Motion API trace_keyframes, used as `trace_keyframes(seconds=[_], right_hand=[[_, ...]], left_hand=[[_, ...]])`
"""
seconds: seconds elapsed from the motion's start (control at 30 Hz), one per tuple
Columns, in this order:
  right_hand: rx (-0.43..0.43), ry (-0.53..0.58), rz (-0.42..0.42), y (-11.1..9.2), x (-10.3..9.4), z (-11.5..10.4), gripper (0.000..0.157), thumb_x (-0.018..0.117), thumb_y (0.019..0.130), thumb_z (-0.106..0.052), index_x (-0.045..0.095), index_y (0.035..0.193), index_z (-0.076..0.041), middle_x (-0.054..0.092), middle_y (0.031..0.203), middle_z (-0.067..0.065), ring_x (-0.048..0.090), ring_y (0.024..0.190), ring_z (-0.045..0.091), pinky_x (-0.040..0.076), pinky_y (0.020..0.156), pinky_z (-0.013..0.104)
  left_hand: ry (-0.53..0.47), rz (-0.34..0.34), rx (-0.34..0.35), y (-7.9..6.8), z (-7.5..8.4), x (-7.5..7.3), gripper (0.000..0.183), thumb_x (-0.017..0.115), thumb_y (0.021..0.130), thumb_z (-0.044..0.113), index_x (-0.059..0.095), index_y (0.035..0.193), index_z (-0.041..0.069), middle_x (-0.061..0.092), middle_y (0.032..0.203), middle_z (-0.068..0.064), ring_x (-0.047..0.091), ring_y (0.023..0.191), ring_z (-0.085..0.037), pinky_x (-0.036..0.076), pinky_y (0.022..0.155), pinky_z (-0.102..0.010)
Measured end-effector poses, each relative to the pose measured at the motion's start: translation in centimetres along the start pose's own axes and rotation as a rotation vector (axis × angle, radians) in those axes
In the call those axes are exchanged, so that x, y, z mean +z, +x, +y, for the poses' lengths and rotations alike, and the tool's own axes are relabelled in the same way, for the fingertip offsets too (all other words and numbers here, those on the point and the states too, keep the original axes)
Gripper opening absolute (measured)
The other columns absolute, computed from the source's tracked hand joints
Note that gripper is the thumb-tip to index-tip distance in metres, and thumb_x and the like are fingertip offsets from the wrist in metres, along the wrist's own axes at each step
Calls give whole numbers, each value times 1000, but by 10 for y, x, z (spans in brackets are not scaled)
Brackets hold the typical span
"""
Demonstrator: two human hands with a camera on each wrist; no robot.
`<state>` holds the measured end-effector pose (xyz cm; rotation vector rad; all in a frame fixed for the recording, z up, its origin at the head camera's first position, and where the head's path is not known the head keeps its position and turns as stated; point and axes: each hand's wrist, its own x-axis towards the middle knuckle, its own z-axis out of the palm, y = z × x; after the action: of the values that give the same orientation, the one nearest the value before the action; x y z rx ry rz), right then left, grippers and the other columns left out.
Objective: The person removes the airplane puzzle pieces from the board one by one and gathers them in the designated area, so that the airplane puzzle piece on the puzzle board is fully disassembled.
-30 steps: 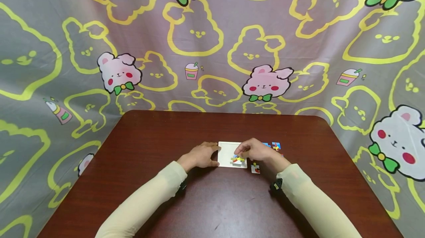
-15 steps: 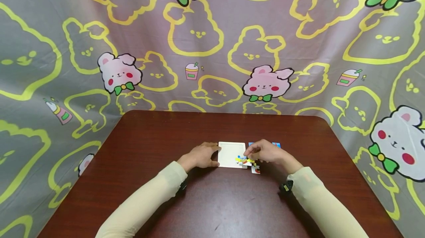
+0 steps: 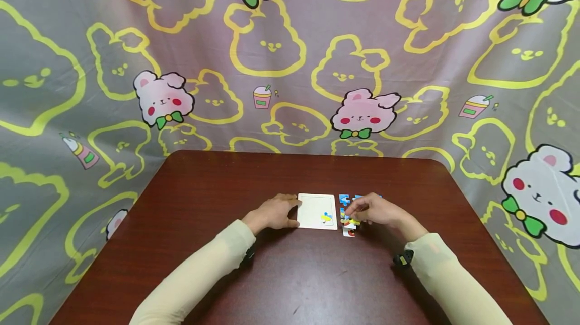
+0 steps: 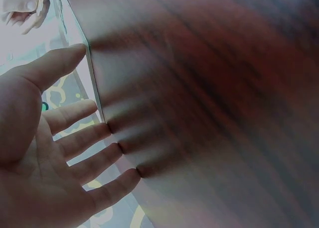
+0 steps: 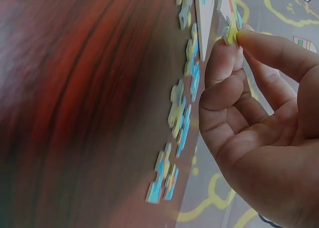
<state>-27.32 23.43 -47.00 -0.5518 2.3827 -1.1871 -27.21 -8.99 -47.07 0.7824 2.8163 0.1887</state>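
My left hand (image 3: 277, 212) rests beside the pale puzzle tray (image 3: 311, 211), its thumb and fingertips right at the left edge. In the left wrist view these fingers (image 4: 84, 163) are spread and fairly straight. One yellow and blue jigsaw piece (image 3: 327, 218) lies in the tray's near right corner. Just right of the tray, my right hand (image 3: 377, 210) pinches another jigsaw piece (image 5: 230, 19) between thumb and fingertips, tilted on edge in the right wrist view. In the head view that held piece overlaps loose pieces below it.
Several loose jigsaw pieces (image 5: 174, 106) lie right of the tray, partly hidden by my right hand in the head view. A blue one (image 3: 344, 199) is by the tray's far right corner. The brown table (image 3: 235, 179) ends at a patterned cloth (image 3: 290, 78).
My right hand has moved right, from over the tray to above the loose pieces, carrying the pinched jigsaw piece. The piece in the tray's corner now shows uncovered. My left hand stays put.
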Motion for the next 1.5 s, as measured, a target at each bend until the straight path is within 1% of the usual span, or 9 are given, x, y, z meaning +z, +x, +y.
trace_keyframes(seconds=[0.1, 0.23, 0.4, 0.63, 0.83, 0.93, 1.13, 1.37, 1.5], right_hand=[[30, 5, 5, -4, -2, 3, 13, 68, 91, -10, 75, 102, -6, 73, 91, 5, 56, 68, 18, 47, 56, 30], [45, 12, 7, -9, -6, 8, 15, 69, 91, -10, 75, 103, -5, 72, 92, 6, 57, 71, 18, 46, 56, 29], [47, 11, 0, -16, -9, 14, 15, 69, 91, -9, 75, 104, -4, 72, 94, 8, 55, 70, 16, 45, 55, 27], [31, 0, -6, -22, -12, 19, 14, 69, 91, -9, 74, 103, -3, 70, 90, 10, 52, 66, 14, 43, 52, 26], [19, -25, 3, -26, -13, 25, 14, 69, 89, -7, 75, 102, -2, 69, 86, 7, 49, 62, 11, 37, 48, 22], [18, -31, 9, -27, -13, 28, 14, 69, 89, -6, 75, 101, -2, 70, 87, 7, 50, 65, 9, 39, 52, 22], [-15, -22, 15, -26, -13, 30, 12, 69, 88, -3, 76, 98, 0, 74, 97, 15, 60, 82, 12, 50, 70, 26], [-19, -6, 16, -26, -13, 30, 12, 68, 89, -1, 76, 98, 1, 75, 102, 18, 63, 87, 14, 53, 71, 28], [-9, -8, 16, -26, -13, 30, 12, 68, 90, -2, 76, 98, 1, 75, 102, 17, 63, 85, 14, 53, 71, 28]], left_hand=[[6, -2, -1, 0, 0, -1, 65, 71, 91, 44, 50, 147, 19, 42, 158, -9, 40, 145, -31, 44, 110, -49], [5, -1, 2, 1, -1, -1, 65, 70, 91, 44, 50, 147, 20, 42, 158, -9, 40, 145, -31, 44, 111, -49], [-5, 4, 5, 1, -1, 0, 64, 71, 91, 44, 51, 146, 19, 43, 157, -9, 40, 145, -31, 44, 111, -48], [-2, 11, 6, 2, -1, 2, 64, 71, 90, 43, 51, 146, 20, 43, 157, -9, 41, 145, -31, 44, 110, -48], [-2, 8, 4, 2, -1, 3, 64, 71, 90, 44, 51, 146, 20, 43, 157, -8, 40, 145, -31, 44, 110, -48], [2, 8, 4, 3, -1, 3, 65, 71, 90, 44, 51, 147, 20, 43, 157, -8, 40, 145, -31, 44, 111, -48], [9, 11, 5, 4, -2, 3, 65, 71, 90, 45, 50, 147, 20, 42, 158, -8, 40, 145, -30, 44, 111, -48], [9, 11, 7, 3, -2, 3, 65, 71, 90, 45, 51, 146, 20, 43, 157, -8, 40, 145, -30, 45, 110, -48], [12, 9, 9, 3, -1, 2, 64, 71, 90, 45, 51, 146, 19, 43, 157, -9, 41, 145, -31, 45, 110, -48]])
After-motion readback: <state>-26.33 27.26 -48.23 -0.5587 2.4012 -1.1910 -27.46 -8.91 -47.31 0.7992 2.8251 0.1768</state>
